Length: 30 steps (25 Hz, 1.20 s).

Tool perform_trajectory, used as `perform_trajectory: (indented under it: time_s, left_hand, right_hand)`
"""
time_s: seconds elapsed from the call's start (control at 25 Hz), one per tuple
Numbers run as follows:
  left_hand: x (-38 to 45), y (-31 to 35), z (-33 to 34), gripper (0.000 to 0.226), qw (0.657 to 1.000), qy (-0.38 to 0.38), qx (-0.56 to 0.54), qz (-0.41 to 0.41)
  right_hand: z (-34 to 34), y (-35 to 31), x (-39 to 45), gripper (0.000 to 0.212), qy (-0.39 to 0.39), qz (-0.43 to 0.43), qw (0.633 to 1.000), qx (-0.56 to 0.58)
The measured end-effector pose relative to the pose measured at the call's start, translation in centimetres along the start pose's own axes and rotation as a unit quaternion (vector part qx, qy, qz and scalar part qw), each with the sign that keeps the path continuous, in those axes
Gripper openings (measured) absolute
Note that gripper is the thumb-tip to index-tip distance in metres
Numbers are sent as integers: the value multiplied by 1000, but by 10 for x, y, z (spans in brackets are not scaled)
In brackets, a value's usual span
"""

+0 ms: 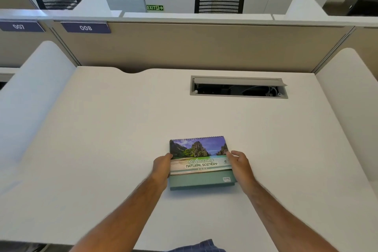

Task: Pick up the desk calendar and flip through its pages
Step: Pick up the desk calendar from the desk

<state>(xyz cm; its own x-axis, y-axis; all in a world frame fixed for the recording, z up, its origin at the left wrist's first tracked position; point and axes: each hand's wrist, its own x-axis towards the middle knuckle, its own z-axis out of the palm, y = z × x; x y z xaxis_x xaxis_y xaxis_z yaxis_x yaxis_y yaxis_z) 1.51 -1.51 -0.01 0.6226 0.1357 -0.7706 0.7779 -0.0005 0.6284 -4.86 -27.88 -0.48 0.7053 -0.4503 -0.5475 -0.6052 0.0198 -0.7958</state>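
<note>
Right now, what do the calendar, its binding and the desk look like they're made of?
Calendar: glossy printed card or paper, judging by the sheen on the scenery cover; the plain green base looks like matte cardboard. Binding: dark wire spiral, likely metal, too small to be sure. Desk: smooth matte white top, probably laminate, no grain visible.

Soft, even light is filling the scene and is making the white desk (102,149) look bright but without strong glare. Only a thin shadow is lying under the near edge of the desk calendar (201,161). Far from the calendar, toward the picture edges, the wide lens is bending straight lines. The forearms near the bottom edge are looking slightly blurred.
</note>
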Motion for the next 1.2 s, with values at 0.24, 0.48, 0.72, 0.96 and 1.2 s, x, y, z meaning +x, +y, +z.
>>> perform_trajectory:
  time_s: [0.24, 0.48, 0.72, 0.96, 1.2]
  left_hand:
    - [4, 16, -15, 33, 999, -26, 4, 46]
    - [6, 46, -32, 53, 991, -52, -4, 120]
    - [18, 74, -43, 64, 984, -18, -58, 165]
    - [41, 107, -55, 64, 977, -19, -84, 196]
    - [67, 143, -58, 56, 973, -2, -89, 213]
  right_hand:
    - [14, -9, 5, 38, -64, -8, 997, 32]
    - [29, -48, 21, 49, -114, -44, 992, 26]
    - [58, -91, 34, 53, -148, -67, 986, 22]
    - [89, -131, 54, 50, -205, -95, 972, 61]
    - [113, -168, 84, 51, -207, -96, 972, 57]
